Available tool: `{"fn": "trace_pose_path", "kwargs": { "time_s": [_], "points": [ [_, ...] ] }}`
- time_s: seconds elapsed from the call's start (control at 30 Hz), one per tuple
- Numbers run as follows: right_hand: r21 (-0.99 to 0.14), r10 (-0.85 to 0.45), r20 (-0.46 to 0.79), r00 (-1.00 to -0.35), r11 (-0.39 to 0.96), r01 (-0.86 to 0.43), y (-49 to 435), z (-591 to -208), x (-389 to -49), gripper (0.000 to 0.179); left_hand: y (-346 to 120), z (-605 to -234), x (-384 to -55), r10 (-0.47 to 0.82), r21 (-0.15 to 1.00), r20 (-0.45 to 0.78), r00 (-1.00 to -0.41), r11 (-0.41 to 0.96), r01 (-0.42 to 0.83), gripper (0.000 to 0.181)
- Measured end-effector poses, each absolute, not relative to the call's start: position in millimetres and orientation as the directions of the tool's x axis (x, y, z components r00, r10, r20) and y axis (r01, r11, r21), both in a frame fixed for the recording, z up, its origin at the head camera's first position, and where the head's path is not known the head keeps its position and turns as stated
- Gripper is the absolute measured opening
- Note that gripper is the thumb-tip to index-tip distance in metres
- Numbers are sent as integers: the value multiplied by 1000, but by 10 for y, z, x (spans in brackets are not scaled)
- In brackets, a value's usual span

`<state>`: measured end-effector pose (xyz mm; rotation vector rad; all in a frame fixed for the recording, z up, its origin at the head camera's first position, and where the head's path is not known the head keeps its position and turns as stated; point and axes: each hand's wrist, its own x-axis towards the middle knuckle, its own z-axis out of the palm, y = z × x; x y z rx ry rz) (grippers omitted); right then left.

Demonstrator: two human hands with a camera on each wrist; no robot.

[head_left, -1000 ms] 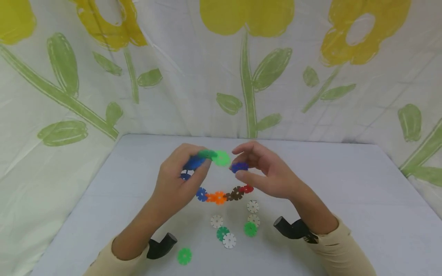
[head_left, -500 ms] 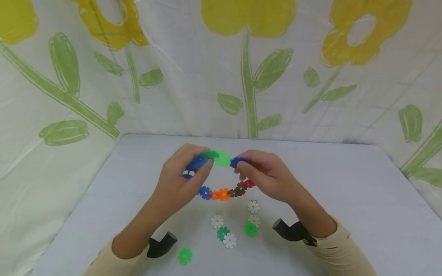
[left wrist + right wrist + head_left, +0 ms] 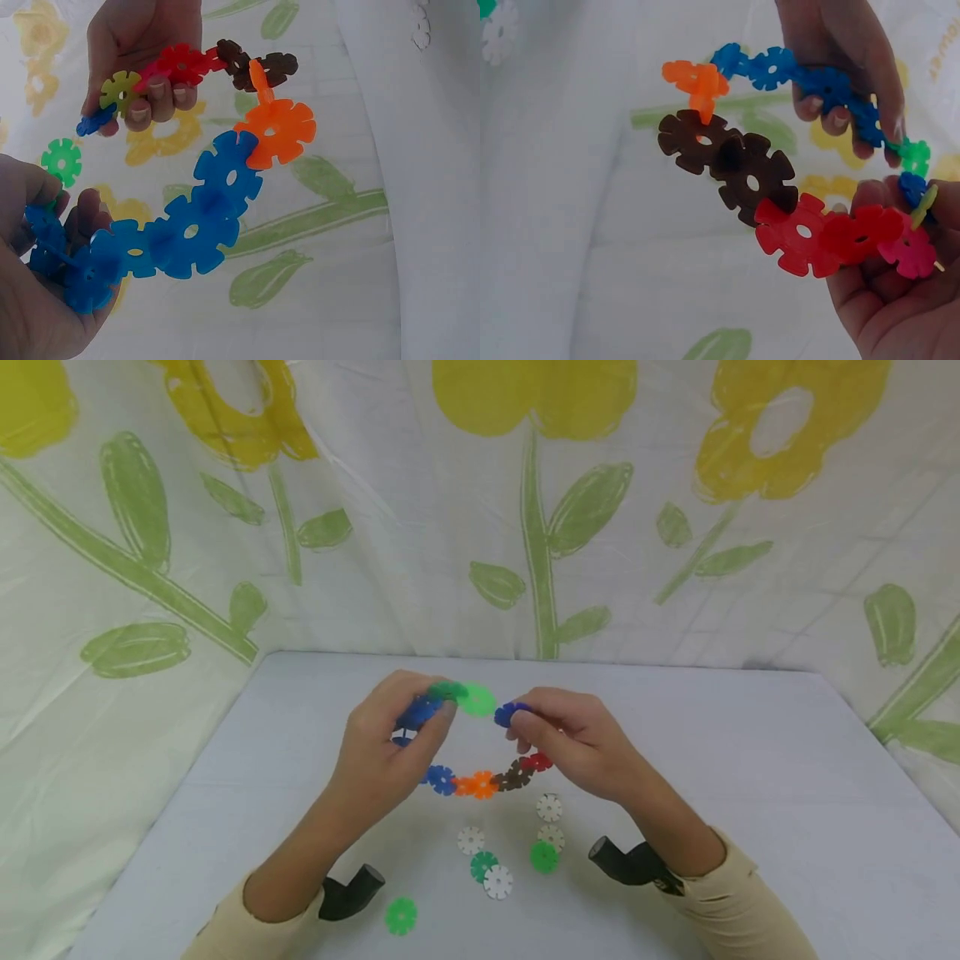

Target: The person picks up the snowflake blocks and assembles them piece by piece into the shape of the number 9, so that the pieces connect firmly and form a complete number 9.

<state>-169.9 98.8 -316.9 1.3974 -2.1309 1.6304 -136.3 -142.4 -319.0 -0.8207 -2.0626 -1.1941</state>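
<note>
A curved chain of interlocking notched plastic discs hangs between both hands over the table. My left hand (image 3: 390, 735) grips its blue and green stretch, thumb in front. From there a light green disc (image 3: 480, 700) sticks out at one end. My right hand (image 3: 581, 735) pinches the dark blue disc (image 3: 507, 715) at the other end, close beside the light green one. In the left wrist view a yellow disc (image 3: 120, 93) and red discs (image 3: 180, 64) run along the right fingers. Brown discs (image 3: 754, 184), orange discs (image 3: 281, 131) and large blue discs (image 3: 191, 231) form the lower curve.
Loose discs lie on the pale table (image 3: 712, 735) nearer the body: white ones (image 3: 498, 882), a darker green one (image 3: 483, 867) and light green ones (image 3: 401, 916). Black curved pieces (image 3: 356, 893) sit at both wrists. A flower-painted sheet (image 3: 375, 527) hangs behind.
The right fingers, more spread a second ago, have drawn together on the dark blue disc and brought it up level with the light green one. The left hand has barely moved.
</note>
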Motion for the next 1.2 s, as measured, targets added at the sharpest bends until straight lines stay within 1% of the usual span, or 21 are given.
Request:
{"fn": "trace_pose_path", "kwargs": {
  "time_s": [0.1,0.3,0.5,0.6,0.7,0.8,0.9,1.0,1.13,1.2],
  "points": [
    [-703,-592,572,-568,3,-711,979,-3172,-1700,17,-1433,-3188,-1364,218,524,746,-629,391,757,20],
    [-682,-608,551,-572,66,-728,982,-3150,-1671,17,-1443,-3191,-1347,272,561,684,-677,397,726,20],
    [-677,-586,523,-619,155,-720,982,-3127,-1638,17,-1410,-3216,-1332,289,585,625,-725,441,681,19],
    [-681,-575,509,-640,186,-708,975,-3124,-1625,18,-1390,-3232,-1331,304,573,622,-722,451,684,18],
    [-689,-580,489,-651,200,-697,965,-3133,-1622,18,-1388,-3234,-1327,317,555,633,-706,450,700,18],
    [-698,-590,485,-646,184,-692,954,-3149,-1633,18,-1404,-3225,-1332,330,534,641,-693,456,712,17],
    [-716,-600,483,-638,149,-682,944,-3152,-1648,16,-1432,-3218,-1352,336,535,638,-693,454,713,16],
    [-720,-611,450,-651,182,-669,949,-3149,-1652,10,-1466,-3208,-1373,316,573,625,-714,435,694,18],
    [-725,-603,411,-684,239,-646,971,-3155,-1660,19,-1514,-3183,-1385,286,640,584,-760,413,648,28],
    [-746,-585,410,-700,226,-626,983,-3166,-1675,17,-1532,-3167,-1382,292,657,554,-780,421,625,33]
  ]
}}
